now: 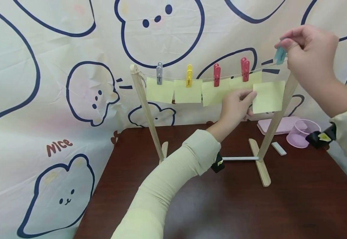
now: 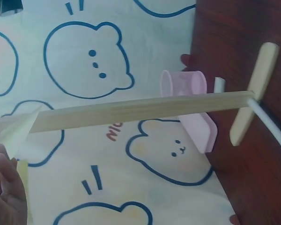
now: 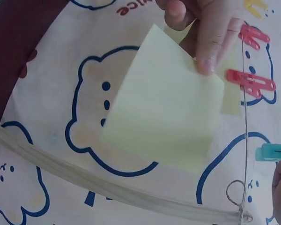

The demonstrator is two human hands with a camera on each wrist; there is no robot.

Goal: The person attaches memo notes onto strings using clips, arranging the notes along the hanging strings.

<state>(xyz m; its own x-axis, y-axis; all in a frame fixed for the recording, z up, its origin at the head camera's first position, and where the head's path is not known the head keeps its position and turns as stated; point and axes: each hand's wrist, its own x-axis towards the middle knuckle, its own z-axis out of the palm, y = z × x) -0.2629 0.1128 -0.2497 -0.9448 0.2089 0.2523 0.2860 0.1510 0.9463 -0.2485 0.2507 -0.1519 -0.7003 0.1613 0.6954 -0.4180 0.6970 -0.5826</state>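
A small wooden rack (image 1: 145,106) stands on the brown table, with a string (image 1: 203,78) stretched between its posts. Grey (image 1: 159,73), yellow (image 1: 189,75) and two red pegs (image 1: 245,69) clip yellow notes (image 1: 187,91) to the string. My left hand (image 1: 246,96) pinches a loose yellow note (image 1: 268,97) by its left edge, just under the string's right end. My right hand (image 1: 284,44) pinches a teal peg (image 1: 280,54) at the string, above the right post (image 1: 276,119). The right wrist view shows the note (image 3: 164,112), the teal peg (image 3: 271,152) and the left fingers (image 3: 208,37).
A pink box (image 1: 281,124), a pink cup (image 1: 303,132) and a small white block (image 1: 279,148) lie behind the rack's right foot. A bear-print cloth (image 1: 57,83) hangs behind and left of the table (image 1: 281,205).
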